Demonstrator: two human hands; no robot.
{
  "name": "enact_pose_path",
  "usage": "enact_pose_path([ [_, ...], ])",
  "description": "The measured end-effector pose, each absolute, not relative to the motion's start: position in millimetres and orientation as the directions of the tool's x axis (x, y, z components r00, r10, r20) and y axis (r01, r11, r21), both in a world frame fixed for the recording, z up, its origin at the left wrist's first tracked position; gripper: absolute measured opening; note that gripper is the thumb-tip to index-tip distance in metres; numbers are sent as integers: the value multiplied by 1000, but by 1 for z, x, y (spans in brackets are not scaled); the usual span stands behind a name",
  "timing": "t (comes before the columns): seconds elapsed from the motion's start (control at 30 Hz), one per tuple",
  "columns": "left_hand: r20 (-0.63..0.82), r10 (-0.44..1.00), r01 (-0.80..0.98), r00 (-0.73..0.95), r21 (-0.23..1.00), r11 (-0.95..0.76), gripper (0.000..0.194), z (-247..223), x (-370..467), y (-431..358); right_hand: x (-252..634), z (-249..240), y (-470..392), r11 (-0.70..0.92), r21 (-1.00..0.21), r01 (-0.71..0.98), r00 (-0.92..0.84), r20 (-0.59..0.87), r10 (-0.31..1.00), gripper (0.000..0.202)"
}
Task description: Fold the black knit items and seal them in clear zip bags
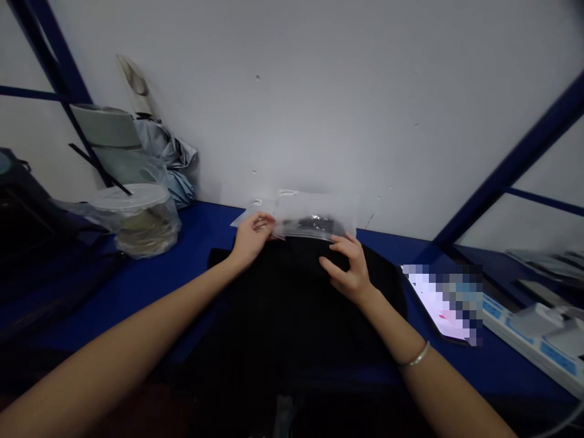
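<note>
Near the centre of the frame, a clear plastic bag is lying beyond the upper edge of the black cloth, its long axis running across the view from left to right. Its thick near edge is facing me and is sloping slightly down to the right; dark contents are showing through the plastic.

My left hand is nearly closed, thumb and fingertips meeting, and is pinching the bag at the left end of that near edge. My right hand is half open, fingers spread and bent; its upper fingertips are touching the right part of the edge, while the thumb is resting lower, over the cloth. I cannot tell whether that hand is gripping any plastic.

The bag is lying between my hands and slightly beyond them, neither being clearly nearer. A pale plastic corner is jutting out at its left; whether it is belonging to the same bag, I cannot determine.

At right of frame, a lit phone is resting on the blue table, well apart from the bag.
</note>
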State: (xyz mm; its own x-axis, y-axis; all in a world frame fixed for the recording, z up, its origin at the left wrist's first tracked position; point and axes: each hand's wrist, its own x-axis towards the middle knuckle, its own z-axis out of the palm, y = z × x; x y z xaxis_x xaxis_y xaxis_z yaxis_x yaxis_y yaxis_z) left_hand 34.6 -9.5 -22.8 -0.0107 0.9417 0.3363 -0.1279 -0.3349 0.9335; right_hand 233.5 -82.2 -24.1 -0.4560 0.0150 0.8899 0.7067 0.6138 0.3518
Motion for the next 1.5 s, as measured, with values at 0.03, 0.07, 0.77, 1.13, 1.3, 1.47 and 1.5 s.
enact_pose_path([
  [0.03,366,928,-97,-64,924,-371,14,-23,30,-4,233,-24,-83,616,360,701,-456,890,0,22],
  [0.07,388,916,-57,-105,917,-395,13,-23,26,1,234,-24,-84,622,360,696,-457,889,-3,22],
  [0.77,520,854,758,26,547,-356,37,-37,2,22,245,-29,-74,608,-205,767,-51,925,376,41],
  [1.13,572,657,237,490,638,-732,76,-23,54,-50,243,-18,-72,500,-830,247,-18,512,859,21],
  [1.3,386,846,134,368,878,-459,64,-28,58,-41,234,-22,-71,385,-884,264,15,403,915,32],
  [1.47,422,863,155,277,867,-474,42,-26,56,-42,228,-20,-85,449,-729,517,42,546,837,27],
  [1.5,446,848,153,285,853,-500,42,-26,56,-43,226,-19,-88,467,-703,536,-38,533,845,32],
])
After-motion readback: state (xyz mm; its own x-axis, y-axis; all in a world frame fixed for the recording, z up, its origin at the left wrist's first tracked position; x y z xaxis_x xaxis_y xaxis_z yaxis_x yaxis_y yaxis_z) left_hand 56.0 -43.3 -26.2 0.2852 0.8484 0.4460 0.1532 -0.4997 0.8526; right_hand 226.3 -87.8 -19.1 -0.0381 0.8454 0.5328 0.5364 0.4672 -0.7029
